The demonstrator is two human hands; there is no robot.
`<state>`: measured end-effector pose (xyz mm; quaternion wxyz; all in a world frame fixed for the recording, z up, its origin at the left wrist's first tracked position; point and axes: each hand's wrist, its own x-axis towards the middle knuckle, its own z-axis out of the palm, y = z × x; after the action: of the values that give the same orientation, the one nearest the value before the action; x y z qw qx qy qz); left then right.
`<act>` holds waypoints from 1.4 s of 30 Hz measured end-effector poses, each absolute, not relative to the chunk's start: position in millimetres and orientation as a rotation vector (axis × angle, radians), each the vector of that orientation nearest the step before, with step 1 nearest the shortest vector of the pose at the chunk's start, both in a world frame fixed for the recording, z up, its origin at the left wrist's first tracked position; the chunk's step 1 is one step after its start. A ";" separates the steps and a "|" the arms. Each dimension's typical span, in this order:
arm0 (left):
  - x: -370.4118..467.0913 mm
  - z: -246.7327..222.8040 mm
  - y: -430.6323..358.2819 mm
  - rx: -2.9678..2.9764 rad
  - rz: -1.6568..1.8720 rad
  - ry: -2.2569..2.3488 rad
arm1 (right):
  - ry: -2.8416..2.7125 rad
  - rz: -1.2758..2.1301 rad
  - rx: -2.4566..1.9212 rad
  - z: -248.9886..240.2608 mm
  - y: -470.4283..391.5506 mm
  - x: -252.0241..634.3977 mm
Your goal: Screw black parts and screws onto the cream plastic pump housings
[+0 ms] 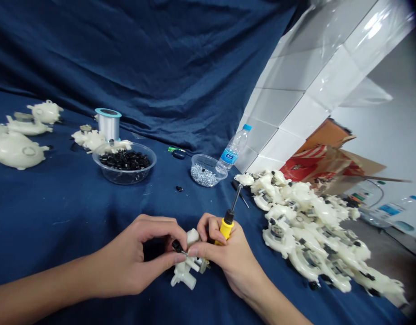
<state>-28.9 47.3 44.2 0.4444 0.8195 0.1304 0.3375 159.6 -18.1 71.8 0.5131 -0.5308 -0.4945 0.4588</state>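
In the head view, my left hand (135, 257) is closed in a pinch on a small black plastic part (177, 245). A thin shiny metal piece, perhaps a screw, shows at its tip. Just beside it is a cream-white plastic assembly (184, 275), partly hidden by my fingers. My right hand (236, 253) is wrapped round a yellow-handled screwdriver (225, 230) whose shaft points up and away. The thumb and forefinger of that hand also press against the white assembly, close to my left fingertips.
A clear bowl of black parts (124, 178) stands left of a smaller bowl of screws (204, 178). Behind are a spool (108, 124) and a water bottle (233, 149). White assemblies (309, 225) are heaped on the right; several others (20, 151) lie far left.
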 end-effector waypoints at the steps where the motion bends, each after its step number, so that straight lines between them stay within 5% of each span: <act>1: -29.1 44.4 47.6 2.047 0.834 0.330 | -1.202 1.095 -1.274 72.1 -17.9 159.6; 13: -23.6 39.9 46.6 1.706 0.839 0.417 | -1.341 0.888 -1.271 65.1 -17.8 160.8; 42: -28.4 38.7 36.8 2.222 1.086 0.274 | -1.447 0.798 -1.314 69.2 -19.1 160.4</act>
<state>-28.4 36.8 38.7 0.3207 0.8458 0.1044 0.4133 160.4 -19.1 69.2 0.4927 -0.5416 -0.5965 0.3287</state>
